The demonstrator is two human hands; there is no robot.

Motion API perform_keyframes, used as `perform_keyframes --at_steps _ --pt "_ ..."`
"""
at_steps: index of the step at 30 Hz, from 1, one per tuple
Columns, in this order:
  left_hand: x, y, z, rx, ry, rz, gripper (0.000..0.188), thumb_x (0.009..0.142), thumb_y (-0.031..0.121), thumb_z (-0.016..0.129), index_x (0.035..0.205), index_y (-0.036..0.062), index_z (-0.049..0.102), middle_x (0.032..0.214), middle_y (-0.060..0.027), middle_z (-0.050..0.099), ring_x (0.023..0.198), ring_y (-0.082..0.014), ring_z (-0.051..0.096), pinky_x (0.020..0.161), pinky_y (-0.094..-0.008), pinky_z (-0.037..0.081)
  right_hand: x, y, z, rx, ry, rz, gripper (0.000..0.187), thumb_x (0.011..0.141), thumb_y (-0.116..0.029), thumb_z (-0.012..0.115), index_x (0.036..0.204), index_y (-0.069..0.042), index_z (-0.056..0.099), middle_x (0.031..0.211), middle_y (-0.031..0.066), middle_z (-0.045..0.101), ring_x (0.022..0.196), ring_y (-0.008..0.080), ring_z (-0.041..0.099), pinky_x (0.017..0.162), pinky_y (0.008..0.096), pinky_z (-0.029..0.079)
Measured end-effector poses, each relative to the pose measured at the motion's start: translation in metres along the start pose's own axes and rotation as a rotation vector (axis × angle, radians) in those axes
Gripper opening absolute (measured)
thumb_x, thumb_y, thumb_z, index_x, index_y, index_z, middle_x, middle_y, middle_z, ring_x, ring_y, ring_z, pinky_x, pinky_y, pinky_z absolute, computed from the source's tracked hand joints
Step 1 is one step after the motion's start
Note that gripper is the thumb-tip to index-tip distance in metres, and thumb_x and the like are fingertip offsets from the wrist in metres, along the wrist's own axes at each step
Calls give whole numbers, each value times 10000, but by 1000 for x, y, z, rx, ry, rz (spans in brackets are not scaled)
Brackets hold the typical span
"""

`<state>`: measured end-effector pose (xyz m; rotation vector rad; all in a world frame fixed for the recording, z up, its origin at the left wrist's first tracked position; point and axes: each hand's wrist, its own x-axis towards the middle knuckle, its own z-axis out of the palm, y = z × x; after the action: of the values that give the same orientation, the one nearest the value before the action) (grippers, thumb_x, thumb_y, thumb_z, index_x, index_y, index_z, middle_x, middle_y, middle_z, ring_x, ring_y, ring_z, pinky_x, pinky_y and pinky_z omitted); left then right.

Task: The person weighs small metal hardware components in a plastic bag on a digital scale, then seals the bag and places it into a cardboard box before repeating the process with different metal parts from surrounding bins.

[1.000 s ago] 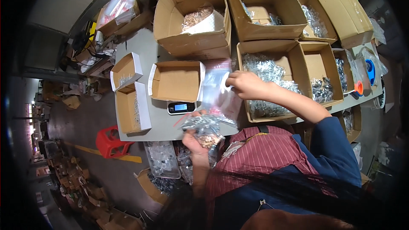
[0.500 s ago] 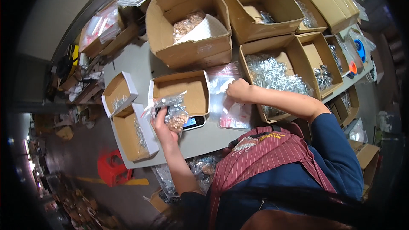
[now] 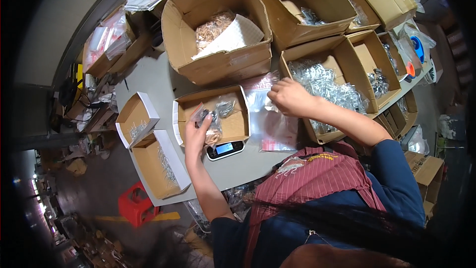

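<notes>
My left hand (image 3: 195, 133) reaches into a shallow cardboard box (image 3: 242, 131), its fingers and thumb closed on a clear plastic bag of wooden dowels and dark hardware (image 3: 213, 134). Beside it in that box lies another small clear bag with grey metal parts (image 3: 226, 107). Under the box's near side sits a digital scale (image 3: 225, 150) with a lit blue display. My right hand (image 3: 292, 97) rests over a stack of clear zip bags (image 3: 277, 131) right of the box. Its fingers are curled downward, and their tips are hidden.
Bagged metal hardware (image 3: 322, 82) fills a cardboard box at the right. Behind stands a tall box with wooden dowels (image 3: 214, 30). At the left edge are two small trays of metal pins (image 3: 167, 166). A red plastic stool (image 3: 136, 204) is on the floor.
My left hand has lowered the bag of dowels and hardware into the shallow box, uncovering the scale's display. My right hand stays over the zip bags, slightly shifted.
</notes>
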<state>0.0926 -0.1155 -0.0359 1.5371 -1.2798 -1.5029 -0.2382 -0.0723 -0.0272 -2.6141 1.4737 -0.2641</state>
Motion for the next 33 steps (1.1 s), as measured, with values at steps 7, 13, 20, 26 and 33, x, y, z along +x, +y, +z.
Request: perform_keyframes --at_steps 7,13,20,26,33 --pt "-43 34 -2 816 337 329 518 887 198 672 1360 47 524 1261 -227 608 1195 -367 562 1037 -408 414 12 -19 79 -102 -570 101 232 845 -190 600 1005 -66 714 1009 106 716 933 251 699 713 383 543" --pt "-108 37 44 337 451 288 220 952 82 573 1141 9 661 1142 -126 686 1075 -235 640 932 -342 476 4 -22 -1 -111 -514 -91 153 788 -182 638 851 -80 734 816 96 720 749 261 707 627 374 529" --pt "-140 -11 139 -168 -96 14 637 975 306 625 1473 42 328 1341 -117 551 1050 -134 582 883 -266 484 -58 -42 -62 253 118 -205 228 738 -245 682 779 -33 609 691 104 646 660 287 659 664 398 503" --pt "-143 11 172 -456 -28 35 379 1030 271 524 1228 -41 606 1128 -94 665 975 -138 619 836 -284 509 -86 -35 -58 722 206 -241 179 825 -171 657 943 -36 664 843 131 658 773 348 626 760 420 487" --pt "-152 29 182 -463 -69 76 280 1006 189 545 1110 -46 657 983 -134 716 837 -187 683 714 -269 493 -101 -6 -73 1138 52 159 328 948 -322 635 1073 -19 637 889 129 671 832 229 649 757 379 516"
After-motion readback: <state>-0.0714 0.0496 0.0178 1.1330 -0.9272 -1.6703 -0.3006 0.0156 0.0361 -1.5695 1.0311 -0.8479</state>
